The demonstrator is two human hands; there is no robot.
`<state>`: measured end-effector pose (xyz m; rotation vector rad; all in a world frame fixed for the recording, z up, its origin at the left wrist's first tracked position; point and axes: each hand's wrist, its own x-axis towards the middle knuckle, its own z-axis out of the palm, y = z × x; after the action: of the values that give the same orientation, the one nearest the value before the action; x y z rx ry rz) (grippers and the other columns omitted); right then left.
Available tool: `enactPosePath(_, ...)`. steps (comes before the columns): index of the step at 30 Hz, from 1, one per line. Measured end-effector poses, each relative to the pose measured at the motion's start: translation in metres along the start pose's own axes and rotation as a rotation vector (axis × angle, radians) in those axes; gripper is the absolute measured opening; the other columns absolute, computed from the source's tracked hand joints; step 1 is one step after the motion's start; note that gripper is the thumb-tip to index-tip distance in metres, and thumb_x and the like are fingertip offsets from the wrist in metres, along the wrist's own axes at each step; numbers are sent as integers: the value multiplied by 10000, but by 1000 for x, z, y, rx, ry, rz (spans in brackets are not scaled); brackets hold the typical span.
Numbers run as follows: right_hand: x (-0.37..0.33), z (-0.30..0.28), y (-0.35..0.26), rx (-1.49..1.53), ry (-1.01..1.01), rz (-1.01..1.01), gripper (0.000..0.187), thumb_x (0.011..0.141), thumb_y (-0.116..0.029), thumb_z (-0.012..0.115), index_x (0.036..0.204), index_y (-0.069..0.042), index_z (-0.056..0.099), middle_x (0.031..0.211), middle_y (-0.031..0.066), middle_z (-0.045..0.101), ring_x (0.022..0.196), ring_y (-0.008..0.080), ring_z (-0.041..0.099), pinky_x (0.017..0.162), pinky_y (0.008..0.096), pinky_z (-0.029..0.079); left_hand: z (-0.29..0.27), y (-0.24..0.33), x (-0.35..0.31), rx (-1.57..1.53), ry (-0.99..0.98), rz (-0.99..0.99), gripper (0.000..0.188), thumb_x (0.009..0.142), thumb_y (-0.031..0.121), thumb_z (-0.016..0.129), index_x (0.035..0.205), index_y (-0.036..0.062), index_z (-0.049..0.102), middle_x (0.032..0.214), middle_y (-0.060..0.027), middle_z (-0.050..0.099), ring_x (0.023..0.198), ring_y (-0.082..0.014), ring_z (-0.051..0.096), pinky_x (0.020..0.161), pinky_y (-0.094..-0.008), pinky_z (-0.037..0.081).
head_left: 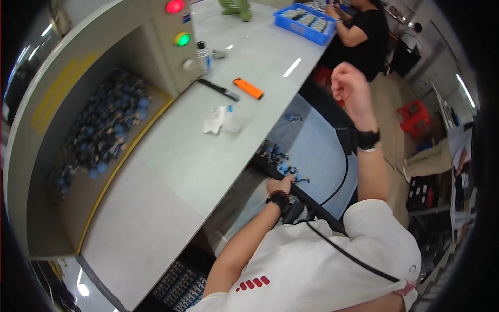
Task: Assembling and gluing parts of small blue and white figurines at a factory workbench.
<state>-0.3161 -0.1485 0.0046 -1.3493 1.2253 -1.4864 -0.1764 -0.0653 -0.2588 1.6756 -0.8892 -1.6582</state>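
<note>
My left hand (280, 186) is low beside the table edge, closed, at a long black bar (314, 204). Small parts with blue round knobs and dark wires (291, 170) lie just beyond it, on a light blue surface (325, 151). Whatever its fingers grip is hidden. Raised to the right and farther off is my right hand (352, 88), its fingers curled inward; I cannot make out anything in them. Both wrists wear dark bands, and a black cable (347, 174) runs down from near the right wrist.
A grey machine housing (182, 67) with lit buttons stands at left, a heap of blue-knobbed parts (112, 117) inside. The white table (171, 171) bears an orange tool (248, 88), a black tool (218, 89), crumpled white wrapping (221, 119) and a blue crate (304, 32). A co-worker (364, 36) sits beyond; a red stool (414, 118) stands right.
</note>
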Motion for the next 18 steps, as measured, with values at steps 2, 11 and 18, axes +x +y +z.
enactPosePath(2, 4, -53, 73, -485, 170, 207, 168, 696, -182, 561, 798, -49, 544, 657, 6, 526, 573, 77, 486, 433, 194, 377, 6, 0, -2, -7, -6, 23, 268, 514, 190, 644, 622, -46, 579, 613, -108, 588, 537, -201, 561, 509, -300, 441)
enactPosePath(11, -11, -40, 293, -891, -286, 123, 527, 636, -387, 638, 1064, -96, 540, 1060, 212, 493, 990, 362, 460, 862, 371, 372, 12, 10, -10, 22, 14, -50, 253, 508, 178, 655, 616, -39, 580, 602, -95, 584, 554, -198, 563, 541, -299, 448)
enactPosePath(18, -54, 30, 242, -804, -386, 514, 732, 603, -624, 575, 1114, -105, 501, 1147, 135, 488, 1046, 401, 404, 869, 412, 353, 13, 11, -10, 98, 36, 36, 343, 490, 233, 665, 643, -63, 582, 640, -126, 596, 593, -222, 575, 579, -313, 453)
